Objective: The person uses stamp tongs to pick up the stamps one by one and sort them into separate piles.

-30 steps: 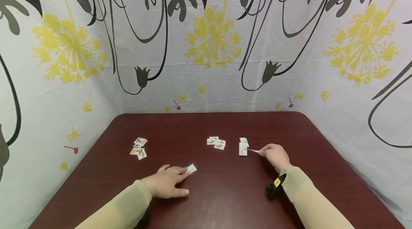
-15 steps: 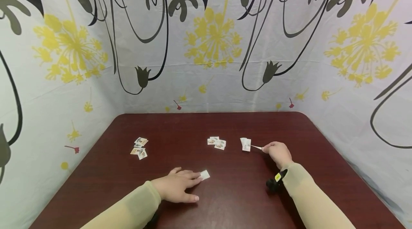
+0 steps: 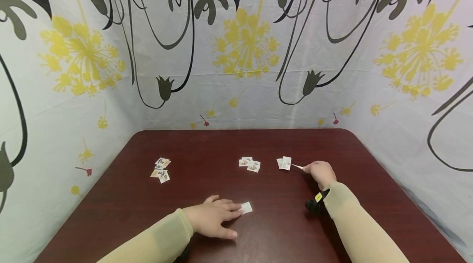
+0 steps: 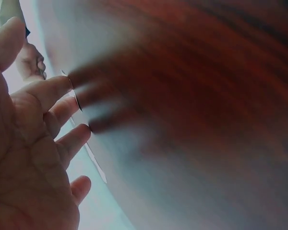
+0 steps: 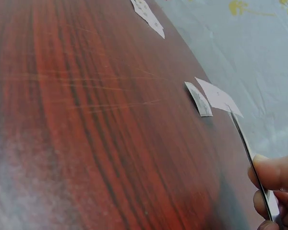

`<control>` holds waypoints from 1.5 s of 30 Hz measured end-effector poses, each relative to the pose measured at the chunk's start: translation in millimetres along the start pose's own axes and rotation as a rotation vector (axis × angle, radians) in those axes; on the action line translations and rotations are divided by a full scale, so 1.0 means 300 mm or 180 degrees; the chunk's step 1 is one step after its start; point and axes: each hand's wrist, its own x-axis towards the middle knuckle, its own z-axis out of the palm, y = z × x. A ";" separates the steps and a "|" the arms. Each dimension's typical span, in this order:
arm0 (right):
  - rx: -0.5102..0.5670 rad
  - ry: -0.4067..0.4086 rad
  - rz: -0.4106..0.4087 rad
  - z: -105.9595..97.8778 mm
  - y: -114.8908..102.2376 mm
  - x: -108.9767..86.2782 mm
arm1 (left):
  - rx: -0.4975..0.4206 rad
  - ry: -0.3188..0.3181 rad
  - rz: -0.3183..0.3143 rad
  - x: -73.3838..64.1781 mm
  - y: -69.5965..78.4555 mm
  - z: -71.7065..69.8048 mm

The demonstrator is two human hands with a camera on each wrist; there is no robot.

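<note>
Table (image 3: 207,146) dark red-brown, streaked with darker wood grain in the right-wrist view. Backdrop (image 3: 258,109) white, printed with grey and black stems, small red sprigs and yellow bursts (the biggest in the upper frame). Card (image 3: 246,207) at my left hand (image 3: 211,218), lower centre: white. Cards at mid-left (image 3: 164,177) and centre (image 3: 253,167): white, small coloured print. My sleeves (image 3: 360,222) pale yellow; strap gear (image 3: 312,207) at my right wrist black, yellow patch (image 3: 318,197).
</note>
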 end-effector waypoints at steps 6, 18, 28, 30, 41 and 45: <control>0.0020 -0.0015 0.0035 -0.001 0.001 0.001 | 0.0045 -0.0019 0.0044 0.011 0.009 0.002; -0.0652 -0.0067 0.0015 -0.021 -0.010 -0.015 | 0.0042 -0.0051 -0.0025 0.011 0.017 -0.003; -0.0915 -0.0012 -0.0066 -0.035 0.012 -0.046 | -0.0053 -0.0076 -0.0043 0.006 0.018 -0.007; -0.0944 -0.0023 -0.0084 -0.034 0.018 -0.055 | -0.0089 -0.0086 -0.0046 0.004 0.018 -0.008; -0.0894 -0.0116 -0.0197 0.020 0.011 -0.127 | -0.0037 -0.0052 -0.0056 0.005 0.016 -0.006; -0.0867 -0.0141 -0.0258 0.056 -0.013 -0.157 | 0.0017 -0.0033 -0.0063 0.007 0.016 -0.006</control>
